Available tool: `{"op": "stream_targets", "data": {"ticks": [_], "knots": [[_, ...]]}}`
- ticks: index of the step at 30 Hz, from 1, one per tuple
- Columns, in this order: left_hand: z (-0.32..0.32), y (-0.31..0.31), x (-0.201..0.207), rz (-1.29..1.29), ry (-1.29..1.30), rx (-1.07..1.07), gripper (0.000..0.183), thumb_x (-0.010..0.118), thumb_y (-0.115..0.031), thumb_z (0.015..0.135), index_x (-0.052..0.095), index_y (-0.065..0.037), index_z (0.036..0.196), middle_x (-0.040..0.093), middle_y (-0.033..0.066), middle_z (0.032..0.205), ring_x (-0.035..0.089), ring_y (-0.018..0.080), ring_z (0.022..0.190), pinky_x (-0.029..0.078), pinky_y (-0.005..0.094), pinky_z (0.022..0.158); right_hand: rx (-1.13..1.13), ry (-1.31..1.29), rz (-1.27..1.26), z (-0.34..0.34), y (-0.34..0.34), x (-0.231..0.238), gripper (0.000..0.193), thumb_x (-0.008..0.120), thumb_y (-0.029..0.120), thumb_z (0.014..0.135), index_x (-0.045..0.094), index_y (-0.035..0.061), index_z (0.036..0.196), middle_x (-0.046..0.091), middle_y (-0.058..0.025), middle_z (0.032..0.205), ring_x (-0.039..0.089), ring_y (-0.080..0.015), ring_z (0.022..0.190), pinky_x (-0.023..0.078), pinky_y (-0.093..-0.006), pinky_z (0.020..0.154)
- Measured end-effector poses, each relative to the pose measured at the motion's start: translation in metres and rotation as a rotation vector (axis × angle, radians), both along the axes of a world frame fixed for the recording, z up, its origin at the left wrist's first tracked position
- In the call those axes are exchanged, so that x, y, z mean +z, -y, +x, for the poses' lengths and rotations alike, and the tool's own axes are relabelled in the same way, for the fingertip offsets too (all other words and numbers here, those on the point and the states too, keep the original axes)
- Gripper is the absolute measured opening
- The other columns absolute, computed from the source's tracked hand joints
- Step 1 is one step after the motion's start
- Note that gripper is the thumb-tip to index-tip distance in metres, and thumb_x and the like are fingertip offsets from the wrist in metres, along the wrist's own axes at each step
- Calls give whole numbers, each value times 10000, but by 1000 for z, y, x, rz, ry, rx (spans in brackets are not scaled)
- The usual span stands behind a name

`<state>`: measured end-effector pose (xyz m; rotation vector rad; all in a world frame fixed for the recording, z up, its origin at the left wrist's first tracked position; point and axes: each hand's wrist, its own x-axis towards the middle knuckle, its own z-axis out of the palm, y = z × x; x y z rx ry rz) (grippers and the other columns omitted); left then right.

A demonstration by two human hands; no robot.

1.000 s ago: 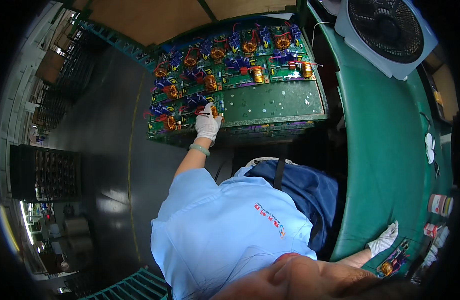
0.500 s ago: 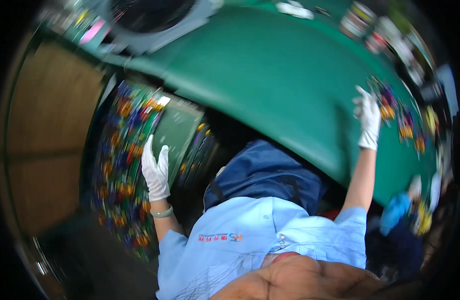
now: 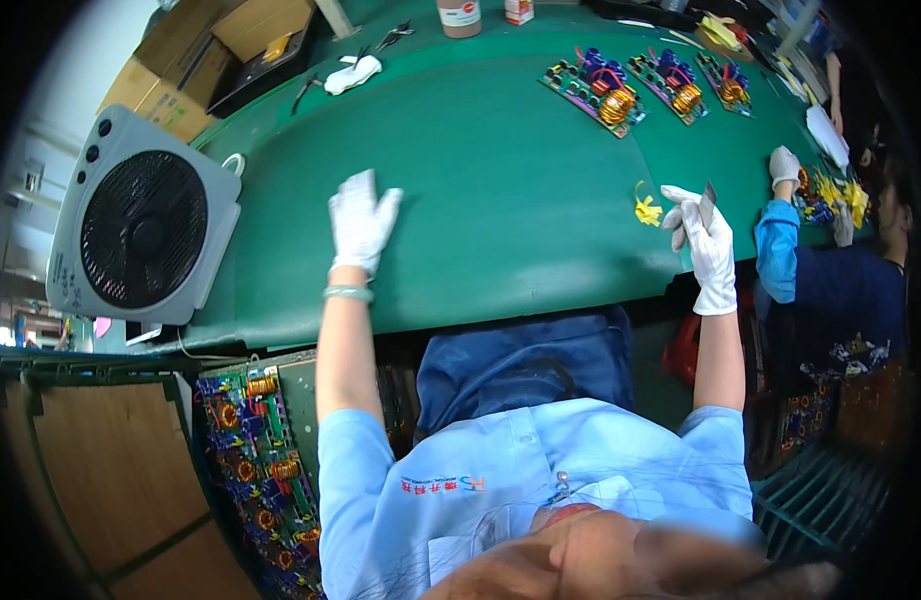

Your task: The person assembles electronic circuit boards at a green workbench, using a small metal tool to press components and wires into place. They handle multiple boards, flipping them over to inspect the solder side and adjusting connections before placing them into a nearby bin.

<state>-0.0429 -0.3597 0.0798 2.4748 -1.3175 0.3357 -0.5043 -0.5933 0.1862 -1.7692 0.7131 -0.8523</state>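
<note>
Grey blade-like tool (image 3: 709,201), gripped in the right hand (image 3: 712,250), seems light and stiff, best held below its tip; left hand (image 3: 362,226) empty, fingers extended

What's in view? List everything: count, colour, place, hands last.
Worktop: one, green, centre.
Fan: one, grey, left.
Circuit boards: three, green, worktop's far right.
Other boards: many, green, lower left.
Strips: one bunch, yellow, worktop's right side.
Cardboard: count unclear, brown, upper left.
Small items: several, mixed colours, worktop's far side.
Co-worker: one, blue sleeve, right edge.
Flat piece: one, grey, held at right.
Shirt: one, pale blue, bottom.
Left hand: one, white-gloved, left of centre.
Right hand: one, white-gloved, right.
</note>
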Motion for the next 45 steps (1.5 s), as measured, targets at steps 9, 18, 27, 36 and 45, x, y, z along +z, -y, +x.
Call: {"op": "stream_targets", "data": {"ticks": [9,18,27,36,45], "knots": [[-256,126,97,293,-313,-788,693,703,-422,783,549,33,1281,587,244,1231,541,406,1182,383,529,1086,-25,50,33,-20,5,-5,391,534,306,1066,664,-19,1241,646,-35,817,489,-57,615,405,-214,583],[-209,134,87,-124,-160,-864,507,759,-298,705,653,-37,1125,593,175,1092,546,366,1029,447,461,917,-1,-3,-18,-31,-5,4,351,532,284,1068,681,14,1235,649,-12,806,480,-43,605,416,-214,575],[52,91,-11,82,152,238,760,490,-624,962,510,-22,1427,521,230,1430,462,389,1341,322,562,1125,-73,-64,30,-56,-13,-13,324,554,268,1050,694,29,1218,676,-33,785,526,-53,582,439,-219,560],[-60,241,-3,7,84,-562,733,534,-575,952,505,-24,1435,486,262,1479,427,438,1393,284,531,1180,-168,-91,139,-63,-29,-23,303,568,242,1044,694,27,1216,671,-39,771,523,-55,584,437,-223,564],[-246,158,86,182,-292,-1250,501,691,-362,758,568,2,1080,547,214,1068,529,374,987,425,469,905,-129,-109,122,-40,-2,-18,284,556,231,1051,697,49,1217,684,-41,839,542,-57,626,446,-225,583]]}}
